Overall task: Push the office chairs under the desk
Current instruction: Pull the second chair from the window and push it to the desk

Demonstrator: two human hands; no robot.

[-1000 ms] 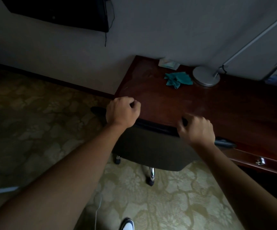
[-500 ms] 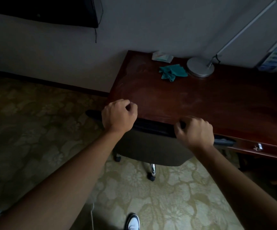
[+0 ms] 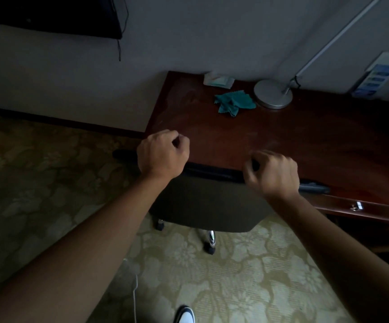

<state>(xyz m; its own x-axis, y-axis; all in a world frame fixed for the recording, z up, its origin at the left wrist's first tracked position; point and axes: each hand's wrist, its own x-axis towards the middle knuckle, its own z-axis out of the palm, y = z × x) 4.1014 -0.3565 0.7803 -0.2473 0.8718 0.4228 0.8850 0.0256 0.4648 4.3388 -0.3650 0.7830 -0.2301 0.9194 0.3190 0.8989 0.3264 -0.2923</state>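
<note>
A dark office chair (image 3: 207, 206) stands with the top edge of its backrest against the front edge of the reddish-brown wooden desk (image 3: 293, 141). The seat is hidden beneath the desktop. Two of its casters (image 3: 210, 250) show on the carpet below. My left hand (image 3: 163, 156) is curled over the left part of the backrest's top edge. My right hand (image 3: 273, 174) is curled over the right part of the same edge. Both arms reach forward from the bottom corners.
On the desk's far side lie a teal cloth (image 3: 234, 103), a round silver lamp base (image 3: 273, 94) and a small packet (image 3: 219, 79). A drawer handle (image 3: 357, 205) sits at the desk front, right. A black screen (image 3: 49, 15) hangs on the wall. My shoe (image 3: 185, 315) stands on patterned carpet.
The chair's backrest has closed up against the desk's front edge, and the view has shifted slightly. Both hands have stayed on the backrest's top edge.
</note>
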